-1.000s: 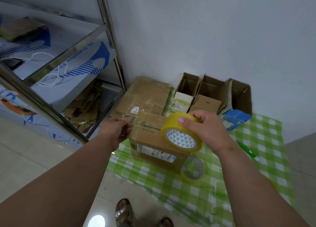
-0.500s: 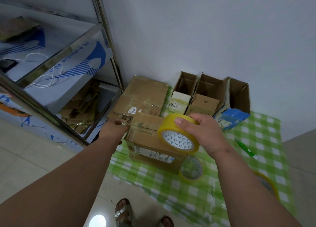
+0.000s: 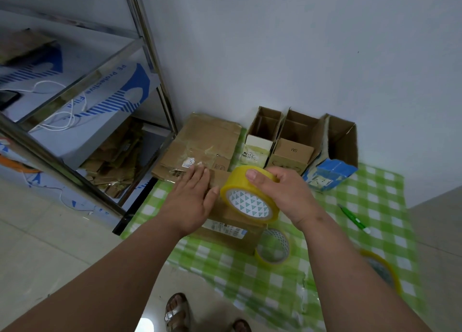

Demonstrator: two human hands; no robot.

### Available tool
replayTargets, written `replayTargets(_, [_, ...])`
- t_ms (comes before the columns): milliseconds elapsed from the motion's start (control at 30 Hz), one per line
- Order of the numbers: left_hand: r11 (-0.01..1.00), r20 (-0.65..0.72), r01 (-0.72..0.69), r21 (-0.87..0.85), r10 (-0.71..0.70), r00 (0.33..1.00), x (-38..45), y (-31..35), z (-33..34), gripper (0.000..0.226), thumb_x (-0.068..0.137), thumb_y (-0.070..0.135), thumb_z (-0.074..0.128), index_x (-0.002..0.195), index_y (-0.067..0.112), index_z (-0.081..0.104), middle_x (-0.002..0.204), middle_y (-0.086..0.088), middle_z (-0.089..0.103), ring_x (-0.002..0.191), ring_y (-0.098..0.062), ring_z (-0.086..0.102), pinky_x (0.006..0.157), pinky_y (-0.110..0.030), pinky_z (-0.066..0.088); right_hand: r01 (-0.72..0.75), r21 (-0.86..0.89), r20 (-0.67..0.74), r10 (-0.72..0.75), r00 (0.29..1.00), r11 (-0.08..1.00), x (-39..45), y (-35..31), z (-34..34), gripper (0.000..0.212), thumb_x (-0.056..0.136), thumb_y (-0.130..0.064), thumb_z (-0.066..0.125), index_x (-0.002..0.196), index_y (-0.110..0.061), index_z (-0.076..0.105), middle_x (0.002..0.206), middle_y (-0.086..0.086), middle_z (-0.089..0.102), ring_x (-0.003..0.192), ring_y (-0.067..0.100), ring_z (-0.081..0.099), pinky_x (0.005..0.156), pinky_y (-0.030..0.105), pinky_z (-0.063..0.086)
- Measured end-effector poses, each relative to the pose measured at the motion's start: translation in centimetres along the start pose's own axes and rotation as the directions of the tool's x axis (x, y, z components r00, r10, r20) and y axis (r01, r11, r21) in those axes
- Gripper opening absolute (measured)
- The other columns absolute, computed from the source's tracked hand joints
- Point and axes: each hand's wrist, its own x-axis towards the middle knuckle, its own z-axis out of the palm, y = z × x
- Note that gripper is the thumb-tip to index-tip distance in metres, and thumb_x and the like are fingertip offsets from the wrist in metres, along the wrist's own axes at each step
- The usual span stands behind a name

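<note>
head view: right grip clasps the tape roll over the box, left grip flat on the box beside it.

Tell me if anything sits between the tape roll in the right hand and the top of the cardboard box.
Nothing visible does. The right hand holds the tape roll right at the cardboard box top; the left hand lies flat on the box beside the roll, not under it.
</note>
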Motion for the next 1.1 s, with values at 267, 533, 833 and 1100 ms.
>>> replayTargets(267, [1.000, 0.224, -0.023, 0.019, 0.018, 0.974, 0.7, -0.9, -1.3, 0.097, 0.076, 0.059, 0.021, 0.155, 0.012, -0.009, 0.160, 0.002, -0.023, 0.138, -0.004, -0.029, 0.120, -0.030, -0.007, -0.157, 0.234, 0.198, 0.111, 0.974, 0.959, -0.8, 1.8, -1.3, 0.055, 0.065, -0.056, 0.067, 0.084, -0.006, 0.075, 0.096, 0.013, 0.074, 0.103, 0.033, 0.065, 0.108, 0.056, 0.037])
replayTargets(533, [0.989, 0.212, -0.005, 0.145, -0.027, 0.977, 0.5, -0.3, -0.8, 0.148, 0.045, 0.096, 0.041, 0.152, 0.016, -0.022, 0.159, 0.007, -0.029, 0.134, -0.002, -0.035, 0.119, -0.035, -0.009, -0.095, 0.192, 0.137, 0.069, 0.988, 0.977, -0.7, 0.1, -2.3, 0.029, 0.074, -0.046, 0.069, 0.073, -0.017, 0.073, 0.081, 0.011, 0.070, 0.083, 0.029, 0.065, 0.098, 0.054, 0.045])
replayTargets(833, [0.984, 0.135, 0.005, 0.178, -0.030, 0.990, 0.4, -0.4, -0.2, 0.141, 0.059, 0.088, 0.056, 0.150, 0.019, -0.027, 0.159, 0.008, -0.028, 0.145, -0.008, -0.027, 0.121, -0.038, -0.006, -0.010, 0.081, 0.043, 0.006, 0.999, 0.997, -1.2, 0.2, -6.2, 0.036, 0.074, -0.037, 0.069, 0.082, -0.002, 0.070, 0.075, 0.015, 0.065, 0.072, 0.026, 0.062, 0.077, 0.039, 0.048])
replayTargets(1100, [0.978, 0.133, 0.016, 0.207, -0.045, 0.990, 0.6, -0.4, 0.0, 0.141, 0.060, 0.089, 0.056, 0.148, 0.021, -0.031, 0.159, 0.008, -0.028, 0.141, -0.005, -0.030, 0.120, -0.036, -0.008, -0.049, -0.050, -0.027, 0.048, 0.999, 0.998, -0.8, 0.4, -8.6, 0.011, 0.086, -0.020, 0.070, 0.077, -0.021, 0.076, 0.077, -0.002, 0.073, 0.081, 0.023, 0.069, 0.076, 0.037, 0.053])
